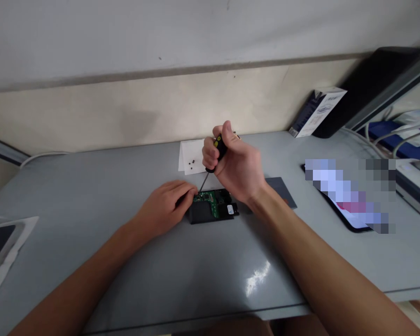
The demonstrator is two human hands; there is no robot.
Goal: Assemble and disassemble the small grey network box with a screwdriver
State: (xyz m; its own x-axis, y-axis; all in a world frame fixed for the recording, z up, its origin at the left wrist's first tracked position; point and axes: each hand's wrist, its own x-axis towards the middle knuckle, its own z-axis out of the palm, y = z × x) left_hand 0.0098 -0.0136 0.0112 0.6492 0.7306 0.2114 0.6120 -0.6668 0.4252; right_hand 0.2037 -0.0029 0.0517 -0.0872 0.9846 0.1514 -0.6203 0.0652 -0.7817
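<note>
A small black device with its casing open (201,215) lies flat on the grey desk, a green circuit board (215,210) showing inside it. My right hand (240,161) is wrapped round the black and yellow handle of a screwdriver (220,148), thumb up. The thin shaft slants down and left, its tip at the board's upper left corner. There my left hand (168,203) has thumb and fingertips closed on the device's edge, beside the tip. Exactly what the fingertips touch is partly hidden.
Behind the device, white paper (192,156) carries several tiny dark screws. A dark flat panel (282,191) lies right, partly under my forearm. Farther right are a phone (336,200), a power strip (415,184) and a leaning box (317,112). A dark, white-edged item (7,247) lies left.
</note>
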